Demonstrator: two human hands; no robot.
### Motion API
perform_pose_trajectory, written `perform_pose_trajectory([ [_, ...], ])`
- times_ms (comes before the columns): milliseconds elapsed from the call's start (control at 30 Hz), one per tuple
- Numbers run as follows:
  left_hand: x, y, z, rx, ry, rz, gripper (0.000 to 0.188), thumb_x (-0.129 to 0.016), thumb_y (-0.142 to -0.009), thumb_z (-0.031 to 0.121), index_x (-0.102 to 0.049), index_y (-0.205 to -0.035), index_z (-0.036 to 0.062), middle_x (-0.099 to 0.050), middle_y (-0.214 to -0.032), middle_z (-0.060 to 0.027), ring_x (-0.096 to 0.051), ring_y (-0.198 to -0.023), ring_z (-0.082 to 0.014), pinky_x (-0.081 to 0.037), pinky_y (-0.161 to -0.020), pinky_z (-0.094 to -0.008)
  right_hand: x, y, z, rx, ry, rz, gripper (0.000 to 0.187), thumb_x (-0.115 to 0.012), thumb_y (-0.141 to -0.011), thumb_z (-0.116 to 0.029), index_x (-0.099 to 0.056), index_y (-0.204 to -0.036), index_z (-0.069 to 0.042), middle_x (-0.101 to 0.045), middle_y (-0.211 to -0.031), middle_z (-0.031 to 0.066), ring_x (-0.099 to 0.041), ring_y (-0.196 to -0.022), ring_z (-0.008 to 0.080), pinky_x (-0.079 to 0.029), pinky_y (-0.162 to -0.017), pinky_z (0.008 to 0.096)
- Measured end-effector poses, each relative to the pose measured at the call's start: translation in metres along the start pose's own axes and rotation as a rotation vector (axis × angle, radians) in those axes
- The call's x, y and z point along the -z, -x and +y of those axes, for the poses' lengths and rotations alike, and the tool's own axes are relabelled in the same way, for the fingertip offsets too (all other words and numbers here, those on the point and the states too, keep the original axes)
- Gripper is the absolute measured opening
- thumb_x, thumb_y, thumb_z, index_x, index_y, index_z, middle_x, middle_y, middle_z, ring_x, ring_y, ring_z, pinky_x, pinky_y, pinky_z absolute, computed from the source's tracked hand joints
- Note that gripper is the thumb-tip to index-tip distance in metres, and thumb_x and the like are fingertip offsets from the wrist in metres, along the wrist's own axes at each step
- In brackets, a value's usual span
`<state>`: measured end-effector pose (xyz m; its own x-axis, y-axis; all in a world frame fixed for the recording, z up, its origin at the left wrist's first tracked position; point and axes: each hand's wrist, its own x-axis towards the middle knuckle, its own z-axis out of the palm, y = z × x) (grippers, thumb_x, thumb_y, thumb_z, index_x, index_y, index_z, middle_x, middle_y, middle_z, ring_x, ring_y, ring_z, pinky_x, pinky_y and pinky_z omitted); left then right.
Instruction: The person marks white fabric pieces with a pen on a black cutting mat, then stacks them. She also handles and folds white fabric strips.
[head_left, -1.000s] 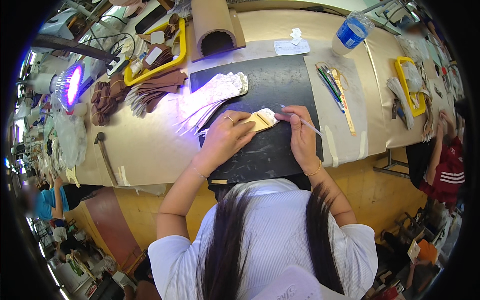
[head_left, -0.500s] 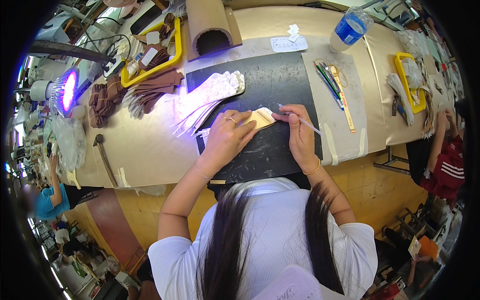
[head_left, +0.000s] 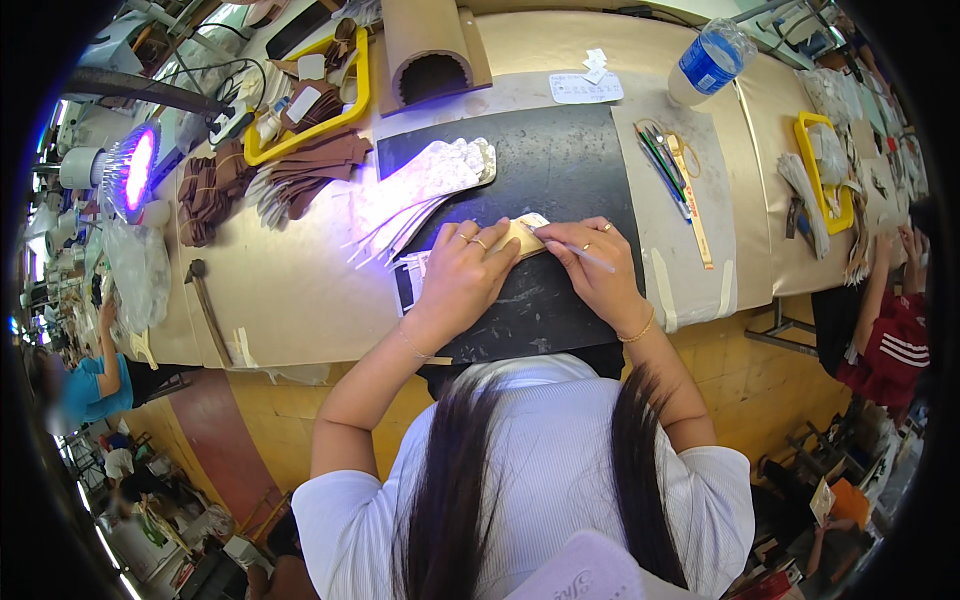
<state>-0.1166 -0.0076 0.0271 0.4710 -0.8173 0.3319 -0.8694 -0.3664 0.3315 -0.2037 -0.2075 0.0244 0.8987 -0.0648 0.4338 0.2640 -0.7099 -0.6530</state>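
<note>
At the frame's centre, the left hand's [head_left: 463,265] grip is closed on a cream piece [head_left: 520,237]; the right hand's [head_left: 602,262] grip pinches a translucent pen-like tool [head_left: 592,258] against it. Beneath, a black mat [head_left: 560,170] covers the tabletop [head_left: 310,310]. White strips [head_left: 428,186] fan out left of centre; a bottle [head_left: 706,66] is upper right.

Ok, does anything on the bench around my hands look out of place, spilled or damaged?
Nothing looks spilled. The black mat is scuffed with pale marks, and the white pieces fan unevenly past its left edge, which looks slightly untidy. The tan piece under your left hand shows no damage I can make out.
</note>
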Motion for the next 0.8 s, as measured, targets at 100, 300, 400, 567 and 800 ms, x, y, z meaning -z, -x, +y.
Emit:
perform_pose_trajectory([
  [100,-0.0004,-0.0007,0.001,0.003,-0.02,0.015,0.02,-0.076,-0.082,0.019,-0.074,-0.1,0.0081,-0.07,-0.115,-0.0096,-0.058,-0.087,-0.0245,-0.046,-0.08,-0.0388,0.0014,-0.0027,0.0022,0.047,0.037,-0.053,0.015,-0.072,-0.09,-0.014,-0.072,-0.104,-0.011,-0.075,-0.092,0.0036,-0.069,-0.077,0.0202,-0.048,-0.076,0.0344],
  [300,-0.0007,0.0,0.001,0.005,-0.024,0.022,0.022,-0.077,-0.081,0.019,-0.075,-0.1,0.0086,-0.07,-0.114,-0.0085,-0.058,-0.088,-0.0244,-0.046,-0.08,-0.0386,0.0053,-0.0041,0.0032,0.062,0.041,-0.093,0.017,-0.073,-0.088,-0.01,-0.074,-0.104,-0.008,-0.075,-0.098,0.0054,-0.068,-0.079,0.0204,-0.047,-0.076,0.0345],
  [400,-0.0006,-0.0003,0.0008,0.002,-0.027,0.019,0.021,-0.076,-0.082,0.02,-0.075,-0.1,0.0084,-0.07,-0.115,-0.0086,-0.058,-0.088,-0.0248,-0.046,-0.08,-0.0388,0.0046,-0.0052,0.0021,0.084,0.034,-0.069,0.016,-0.073,-0.087,-0.011,-0.074,-0.103,-0.008,-0.075,-0.097,0.0056,-0.068,-0.08,0.021,-0.046,-0.076,0.0344],
  [567,0.0007,-0.0014,0.002,0.009,-0.033,0.004,0.021,-0.076,-0.082,0.02,-0.075,-0.099,0.0079,-0.07,-0.115,-0.0089,-0.058,-0.089,-0.0252,-0.046,-0.08,-0.0391,0.0031,-0.006,0.0008,0.072,0.074,-0.069,0.011,-0.072,-0.089,-0.014,-0.071,-0.098,-0.011,-0.072,-0.089,0.0032,-0.068,-0.08,0.0209,-0.048,-0.078,0.0347],
  [800,-0.0004,-0.0007,0.0028,0.029,0.017,0.025,0.02,-0.077,-0.081,0.019,-0.074,-0.098,0.0077,-0.069,-0.113,-0.0093,-0.06,-0.093,-0.0271,-0.047,-0.082,-0.0401,0.0003,-0.0002,0.0049,-0.009,-0.041,0.049,0.015,-0.063,-0.097,-0.019,-0.066,-0.092,-0.005,-0.067,-0.086,0.008,-0.064,-0.076,0.0286,-0.05,-0.079,0.0382],
])
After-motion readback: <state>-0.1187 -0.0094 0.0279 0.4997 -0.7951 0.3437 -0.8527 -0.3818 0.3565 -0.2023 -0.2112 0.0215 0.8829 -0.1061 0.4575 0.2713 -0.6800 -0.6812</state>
